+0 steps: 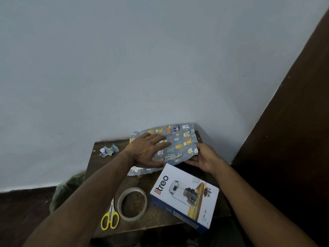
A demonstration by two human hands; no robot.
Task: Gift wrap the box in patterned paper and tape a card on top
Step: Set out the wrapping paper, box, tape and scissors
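Head: paper [179, 141] under left fingers [160, 141]

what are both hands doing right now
Left hand: open, flat on the patterned wrapping paper.
Right hand: gripping the paper's near right edge.

Dim room, soft flat light, and the pale wall [142, 59] took most of it, grading from grey-blue up top to a brighter patch low down. The bench [106, 175] sat dark and murky, with hardly any hard shadows on it. The white box [185, 193] was the brightest thing, its print crisp. A faint sheen showed on the tape roll [132, 204]. Wide-angle bending stretched both forearms at the bottom corners, and the edges went soft and slightly smeared.
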